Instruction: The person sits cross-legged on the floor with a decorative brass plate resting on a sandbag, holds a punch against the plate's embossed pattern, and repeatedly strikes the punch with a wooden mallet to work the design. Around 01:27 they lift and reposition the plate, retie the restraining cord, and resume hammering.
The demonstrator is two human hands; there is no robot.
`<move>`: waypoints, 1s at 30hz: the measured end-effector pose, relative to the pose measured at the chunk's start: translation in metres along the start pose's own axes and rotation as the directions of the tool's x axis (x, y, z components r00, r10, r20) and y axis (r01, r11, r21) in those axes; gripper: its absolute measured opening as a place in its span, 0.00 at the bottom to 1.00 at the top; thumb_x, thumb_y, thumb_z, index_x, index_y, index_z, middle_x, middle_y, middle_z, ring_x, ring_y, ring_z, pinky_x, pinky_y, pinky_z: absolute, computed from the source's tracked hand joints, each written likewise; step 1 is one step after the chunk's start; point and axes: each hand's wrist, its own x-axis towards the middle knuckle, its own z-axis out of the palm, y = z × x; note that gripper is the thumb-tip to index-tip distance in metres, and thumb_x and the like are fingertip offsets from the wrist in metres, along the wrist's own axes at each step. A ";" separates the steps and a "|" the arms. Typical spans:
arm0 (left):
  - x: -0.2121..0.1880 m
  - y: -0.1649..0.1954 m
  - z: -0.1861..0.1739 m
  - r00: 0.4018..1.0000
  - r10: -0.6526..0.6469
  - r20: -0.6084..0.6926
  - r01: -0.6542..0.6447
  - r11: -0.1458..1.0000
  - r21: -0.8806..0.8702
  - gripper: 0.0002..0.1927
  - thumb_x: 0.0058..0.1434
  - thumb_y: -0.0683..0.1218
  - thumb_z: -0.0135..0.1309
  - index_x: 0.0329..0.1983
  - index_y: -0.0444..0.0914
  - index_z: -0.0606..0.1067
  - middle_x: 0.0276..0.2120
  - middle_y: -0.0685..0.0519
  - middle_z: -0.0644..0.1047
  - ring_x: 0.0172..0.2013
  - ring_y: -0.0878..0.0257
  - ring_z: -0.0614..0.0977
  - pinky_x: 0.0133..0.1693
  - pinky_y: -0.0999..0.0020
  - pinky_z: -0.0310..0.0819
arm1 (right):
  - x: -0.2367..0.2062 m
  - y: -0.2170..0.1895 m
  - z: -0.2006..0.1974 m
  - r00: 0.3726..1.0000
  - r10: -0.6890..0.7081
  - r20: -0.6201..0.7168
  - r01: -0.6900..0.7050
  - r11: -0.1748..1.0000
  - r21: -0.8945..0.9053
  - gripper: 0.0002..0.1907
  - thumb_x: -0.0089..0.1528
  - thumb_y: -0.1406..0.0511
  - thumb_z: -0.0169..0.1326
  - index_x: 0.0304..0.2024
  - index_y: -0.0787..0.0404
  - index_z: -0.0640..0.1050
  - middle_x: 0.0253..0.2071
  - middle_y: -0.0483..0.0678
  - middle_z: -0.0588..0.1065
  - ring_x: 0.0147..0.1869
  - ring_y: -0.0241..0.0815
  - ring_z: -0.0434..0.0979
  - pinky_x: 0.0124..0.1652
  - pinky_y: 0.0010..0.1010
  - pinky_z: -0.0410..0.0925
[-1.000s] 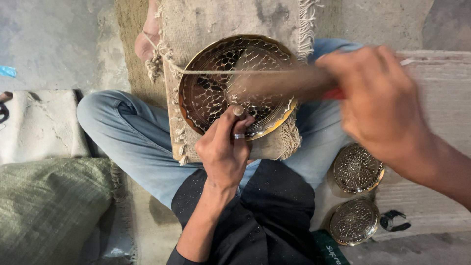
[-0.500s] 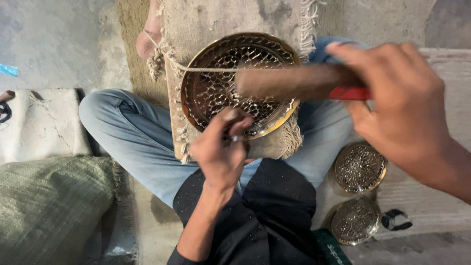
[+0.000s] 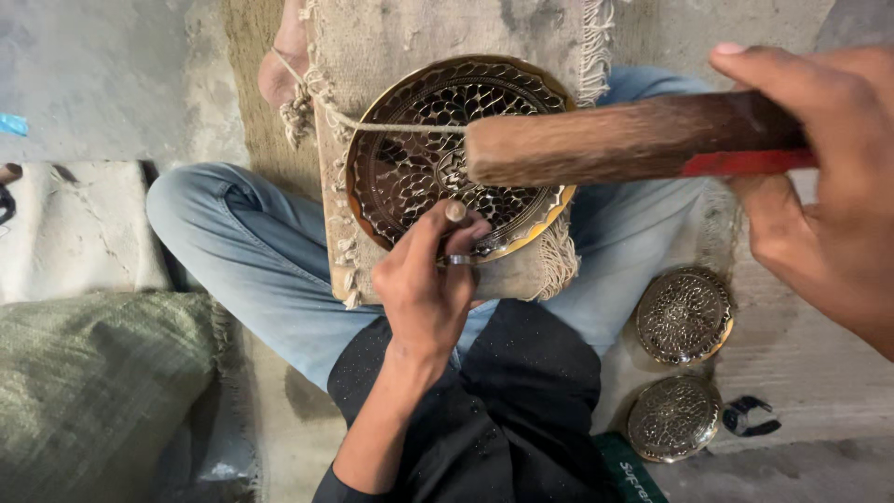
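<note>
A round pierced brass plate (image 3: 410,168) lies on a fringed beige cloth (image 3: 419,37) over a board across my lap. My left hand (image 3: 424,284) rests on the plate's near rim, pinching a small metal punch (image 3: 454,212) upright against the plate; a ring shows on one finger. My right hand (image 3: 824,186) is raised close to the camera at the right, gripping a wooden mallet (image 3: 605,140) with a red band on its handle. The mallet's head hangs over the plate's right half. A thin cord (image 3: 391,128) runs across the plate.
Two smaller pierced brass discs (image 3: 684,315) (image 3: 675,417) lie on the floor at my right knee, with a black clip (image 3: 752,414) beside them. A green sack (image 3: 93,391) and a pale cloth (image 3: 65,233) lie at the left. My bare foot (image 3: 284,65) sticks out past the board.
My right hand and the mallet have shifted to the right and nearer the camera, so the mallet head now sits over the plate's right side. The left hand keeps its hold on the punch.
</note>
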 end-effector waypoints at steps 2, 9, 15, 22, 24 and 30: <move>-0.001 -0.001 0.000 1.000 0.003 0.000 -0.003 1.000 -0.004 0.21 0.55 0.28 0.49 0.53 0.29 0.72 0.41 0.44 0.83 0.45 0.54 0.89 0.46 0.66 0.83 | 0.006 -0.002 -0.004 0.992 -0.126 -0.020 0.122 0.982 -0.141 0.31 0.58 0.78 0.65 0.62 0.68 0.70 0.45 0.60 0.74 0.42 0.53 0.78 0.41 0.38 0.72; -0.003 -0.005 0.002 1.000 0.009 -0.016 -0.008 1.000 0.025 0.17 0.59 0.29 0.51 0.52 0.29 0.73 0.40 0.43 0.83 0.43 0.54 0.89 0.44 0.65 0.83 | 0.007 -0.007 -0.003 0.991 -0.137 -0.016 0.137 0.977 0.161 0.34 0.59 0.80 0.60 0.65 0.69 0.63 0.50 0.59 0.71 0.48 0.50 0.77 0.45 0.35 0.72; -0.002 -0.004 0.001 1.000 0.006 -0.022 -0.005 1.000 0.015 0.12 0.63 0.30 0.53 0.50 0.29 0.72 0.39 0.44 0.82 0.44 0.55 0.89 0.43 0.67 0.83 | 0.013 -0.025 -0.005 0.999 0.054 0.005 -0.055 0.993 0.105 0.32 0.62 0.73 0.62 0.67 0.62 0.68 0.50 0.57 0.71 0.48 0.49 0.77 0.46 0.33 0.72; 0.002 -0.001 0.001 0.999 -0.009 -0.031 0.010 1.000 0.014 0.14 0.62 0.29 0.52 0.50 0.32 0.75 0.39 0.45 0.83 0.41 0.57 0.88 0.44 0.69 0.81 | 0.004 -0.012 0.002 0.982 -0.178 0.068 0.190 0.874 -0.448 0.30 0.55 0.71 0.67 0.60 0.64 0.75 0.42 0.52 0.76 0.43 0.51 0.78 0.42 0.40 0.70; 0.002 0.002 -0.001 0.998 -0.038 -0.052 0.033 0.993 -0.109 0.14 0.64 0.28 0.53 0.52 0.32 0.73 0.40 0.45 0.83 0.42 0.60 0.88 0.46 0.71 0.83 | -0.001 -0.004 0.004 0.995 -0.097 -0.002 0.094 0.971 -0.221 0.30 0.57 0.71 0.66 0.60 0.68 0.72 0.44 0.59 0.75 0.45 0.55 0.78 0.44 0.43 0.71; 0.012 -0.002 -0.017 0.991 -0.075 0.112 0.098 0.972 -0.214 0.20 0.59 0.25 0.48 0.53 0.30 0.73 0.44 0.43 0.82 0.46 0.58 0.89 0.48 0.70 0.86 | -0.005 0.005 0.006 0.899 0.394 0.192 -0.429 0.698 0.574 0.28 0.61 0.65 0.59 0.61 0.65 0.65 0.52 0.52 0.74 0.50 0.41 0.78 0.49 0.32 0.73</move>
